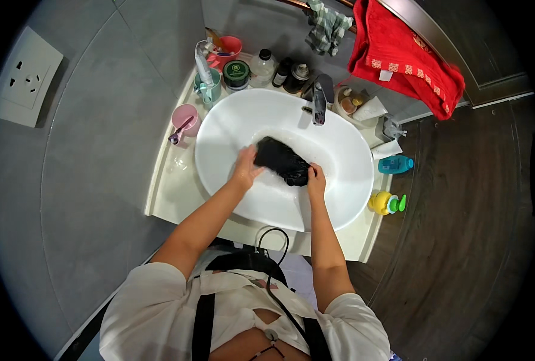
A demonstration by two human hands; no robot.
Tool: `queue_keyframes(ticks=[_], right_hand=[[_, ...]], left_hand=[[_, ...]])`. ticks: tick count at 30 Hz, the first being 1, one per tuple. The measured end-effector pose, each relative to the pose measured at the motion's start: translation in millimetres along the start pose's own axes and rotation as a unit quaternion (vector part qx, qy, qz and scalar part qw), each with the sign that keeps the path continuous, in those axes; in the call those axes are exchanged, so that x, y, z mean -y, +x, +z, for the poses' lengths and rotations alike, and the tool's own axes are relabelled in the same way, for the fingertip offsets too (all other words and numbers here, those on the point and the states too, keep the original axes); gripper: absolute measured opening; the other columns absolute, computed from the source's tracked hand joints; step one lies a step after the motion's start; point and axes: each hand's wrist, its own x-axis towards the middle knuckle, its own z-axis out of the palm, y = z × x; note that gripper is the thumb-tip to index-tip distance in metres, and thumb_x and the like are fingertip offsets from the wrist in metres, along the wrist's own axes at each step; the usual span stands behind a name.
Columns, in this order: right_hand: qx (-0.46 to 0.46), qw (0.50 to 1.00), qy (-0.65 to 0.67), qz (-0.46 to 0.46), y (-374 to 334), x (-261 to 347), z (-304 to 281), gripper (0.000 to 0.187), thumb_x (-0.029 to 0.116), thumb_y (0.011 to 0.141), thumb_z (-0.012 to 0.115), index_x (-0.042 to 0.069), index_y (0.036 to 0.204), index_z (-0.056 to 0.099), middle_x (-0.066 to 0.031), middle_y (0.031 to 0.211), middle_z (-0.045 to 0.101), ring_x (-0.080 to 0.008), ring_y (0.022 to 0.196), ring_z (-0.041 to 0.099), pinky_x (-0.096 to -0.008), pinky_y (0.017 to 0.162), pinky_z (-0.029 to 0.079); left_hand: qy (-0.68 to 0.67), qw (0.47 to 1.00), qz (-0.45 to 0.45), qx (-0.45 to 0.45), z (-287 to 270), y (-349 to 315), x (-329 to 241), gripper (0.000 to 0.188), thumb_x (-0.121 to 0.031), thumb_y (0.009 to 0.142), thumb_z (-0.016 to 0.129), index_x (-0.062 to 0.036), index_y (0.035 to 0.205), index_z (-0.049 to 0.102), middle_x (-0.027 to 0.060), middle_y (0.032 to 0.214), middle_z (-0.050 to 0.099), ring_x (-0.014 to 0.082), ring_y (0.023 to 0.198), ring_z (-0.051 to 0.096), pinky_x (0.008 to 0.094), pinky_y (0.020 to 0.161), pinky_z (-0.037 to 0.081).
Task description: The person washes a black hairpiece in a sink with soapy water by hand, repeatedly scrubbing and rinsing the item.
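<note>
Between left hand (245, 170) and right hand (315, 180) | black cloth (281, 160) | gripped

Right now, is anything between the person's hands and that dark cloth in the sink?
Nothing visible: the left hand and right hand both rest directly on the dark cloth inside the white basin.

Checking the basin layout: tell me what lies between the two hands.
In the head view, a wet black cloth lies between left hand and right hand; both grip it.
</note>
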Motion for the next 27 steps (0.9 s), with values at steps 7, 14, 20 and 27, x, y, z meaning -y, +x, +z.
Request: queue_keyframes(ticks=[7,14,20,27], right_hand=[[0.128,0.946,-0.232,-0.188,-31.8,21.4,21.9,0.053,0.018,0.072,0.062,0.013,0.121,0.044,-0.0220,0.118,0.042,-0.0359,0.104,0.041,-0.0405,0.092,0.034],[0.007,0.959,-0.282,-0.018,-30.5,22.4,37.3,0.044,0.015,0.068,0.062,0.012,0.110,0.050,-0.0178,0.104,0.047,-0.0342,0.096,0.046,-0.0411,0.079,0.042],[0.172,0.944,-0.255,-0.122,-40.6,47.8,30.6,0.044,0.019,0.070,0.060,0.004,0.109,0.046,-0.0189,0.105,0.046,-0.0349,0.096,0.049,-0.0412,0.078,0.043],[0.257,0.913,-0.315,-0.018,-36.8,87.5,32.9,0.051,0.021,0.065,0.062,0.005,0.112,0.046,-0.0202,0.102,0.053,-0.0364,0.093,0.053,-0.0405,0.078,0.044]], left_hand=[[0.024,0.998,0.009,-0.065,-24.4,-0.7,1.4,0.058,-0.038,0.084,0.048,-0.0100,0.130,0.028,0.0105,0.136,0.024,0.0239,0.126,0.024,0.0427,0.098,0.028],[0.037,0.998,-0.032,-0.050,-44.3,3.5,8.0,0.054,-0.039,0.085,0.044,-0.0103,0.129,0.031,0.0101,0.135,0.029,0.0228,0.125,0.027,0.0375,0.098,0.027],[0.025,0.996,-0.033,-0.073,-50.9,13.1,16.6,0.053,-0.039,0.083,0.049,-0.0106,0.126,0.036,0.0094,0.131,0.034,0.0218,0.120,0.033,0.0377,0.097,0.027],[0.041,0.996,-0.043,-0.061,-46.4,13.0,19.9,0.060,-0.042,0.081,0.052,-0.0119,0.128,0.033,0.0070,0.133,0.032,0.0219,0.123,0.028,0.0418,0.099,0.022]])
